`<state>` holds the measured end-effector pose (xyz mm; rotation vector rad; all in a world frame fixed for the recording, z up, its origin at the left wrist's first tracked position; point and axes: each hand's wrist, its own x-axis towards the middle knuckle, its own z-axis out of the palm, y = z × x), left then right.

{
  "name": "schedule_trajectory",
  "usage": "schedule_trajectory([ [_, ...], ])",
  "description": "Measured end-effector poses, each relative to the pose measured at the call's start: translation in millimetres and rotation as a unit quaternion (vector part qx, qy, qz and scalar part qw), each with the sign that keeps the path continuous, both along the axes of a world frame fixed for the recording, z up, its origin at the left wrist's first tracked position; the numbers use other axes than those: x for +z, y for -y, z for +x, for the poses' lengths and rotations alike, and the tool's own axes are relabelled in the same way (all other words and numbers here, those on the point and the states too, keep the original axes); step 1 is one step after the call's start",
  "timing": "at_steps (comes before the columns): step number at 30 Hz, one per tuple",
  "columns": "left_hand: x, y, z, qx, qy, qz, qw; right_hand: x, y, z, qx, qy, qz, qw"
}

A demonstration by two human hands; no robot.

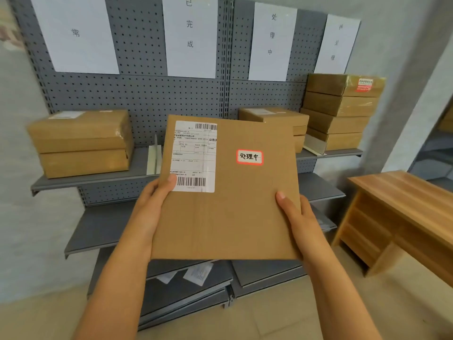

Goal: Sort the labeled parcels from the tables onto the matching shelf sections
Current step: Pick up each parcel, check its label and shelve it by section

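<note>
I hold a flat brown cardboard parcel [232,204] in front of the shelf, its top face toward me. It bears a white shipping label [193,155] and a red-edged sticker [249,157] reading 处理中. My left hand [153,204] grips its left edge, thumb on the label's corner. My right hand [297,217] grips its right edge, thumb on top. On the grey pegboard hang white section signs: 已完成 [190,33], 处理中 [272,38], one at the far left [76,33] and one at the far right [337,42].
The upper shelf [98,177] carries two stacked boxes [81,143] on the left, a low stack [277,119] under the 处理中 sign and a taller stack [340,111] at the right. Lower grey shelves [103,231] hold loose paper slips [198,273]. A wooden desk [404,217] stands at the right.
</note>
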<state>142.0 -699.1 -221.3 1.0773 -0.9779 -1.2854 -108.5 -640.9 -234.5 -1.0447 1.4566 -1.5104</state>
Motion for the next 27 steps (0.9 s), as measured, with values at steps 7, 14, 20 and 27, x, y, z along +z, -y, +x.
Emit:
schedule_trajectory([
  [7, 9.3, 74.4, -119.2, 0.003, -0.021, -0.009, 1.000, 20.0, 94.4, -129.0, 0.054, -0.038, 0.002, 0.998],
  [14, 27.1, 141.3, -197.4, 0.028, -0.040, -0.007, 0.999, 43.0, 180.0, -218.6, 0.137, -0.018, -0.011, 0.990],
  [20, 71.7, 207.8, -252.3, 0.025, -0.022, -0.012, 0.999, 66.3, 262.5, -267.0, 0.136, -0.026, -0.053, 0.989],
  [27, 117.9, 309.6, -294.5, -0.015, -0.005, -0.070, 0.997, 115.4, 371.1, -314.1, 0.108, -0.013, -0.095, 0.989],
])
